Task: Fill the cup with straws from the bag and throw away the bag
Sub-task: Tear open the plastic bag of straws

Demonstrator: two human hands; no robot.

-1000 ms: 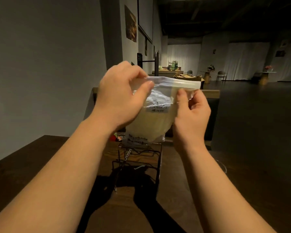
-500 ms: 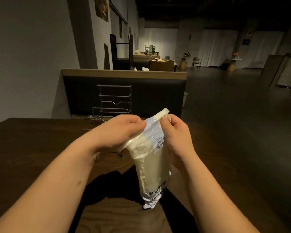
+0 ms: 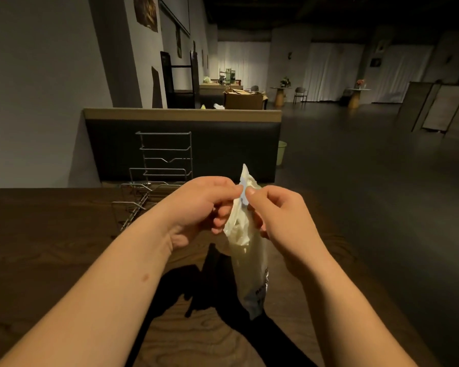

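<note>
Both hands were up at the bag's (image 3: 249,263) top edge, and the opening was the job in hand. The left hand (image 3: 204,207) pinched one side of the plastic between thumb and forefinger; the right hand (image 3: 281,215) pinched the other side, just across from it, fingertips almost touching. The bag hung down from that double pinch, its pale load of straws packed inside, its printed lower end dangling below the wrists over the dark wooden table (image 3: 37,247).

By my read, the trick here was to part the two layers close to the pinch, pulling the hands steadily apart rather than yanking, so the mouth opened without splitting down the side and spilling straws. Keeping the bag upright looked wise too.

No cup showed anywhere near the hands. A wire rack (image 3: 164,165) stood beyond the left hand, and a pale green bin (image 3: 281,152) sat far beyond the right, a likely home for the empty bag.
</note>
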